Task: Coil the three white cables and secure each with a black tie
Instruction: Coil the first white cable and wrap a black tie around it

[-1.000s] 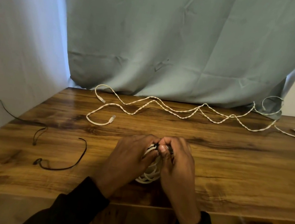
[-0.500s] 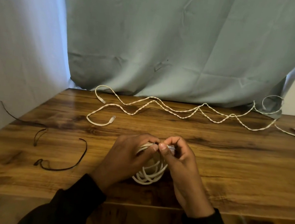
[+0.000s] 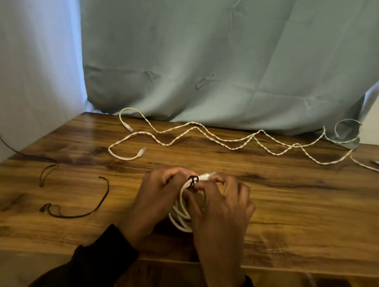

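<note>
A coiled white cable (image 3: 181, 215) stands on edge on the wooden table (image 3: 293, 214) near the front. A black tie (image 3: 193, 181) wraps its top. My left hand (image 3: 156, 201) grips the coil's left side, fingertips by the tie. My right hand (image 3: 221, 203) pinches the coil just right of the tie, where a white plug end (image 3: 207, 176) sticks out. Two more white cables (image 3: 231, 140) lie uncoiled in zigzags along the back of the table.
Two loose black ties lie at the left: a long curved one (image 3: 86, 212) and a shorter one (image 3: 47, 172). Another thin black strand (image 3: 6, 143) runs along the left wall. A grey-green curtain (image 3: 217, 52) hangs behind the table.
My hands have shifted on the coil's top. The black tie and the plug end now show between my fingertips, and my right hand has spread wider.
</note>
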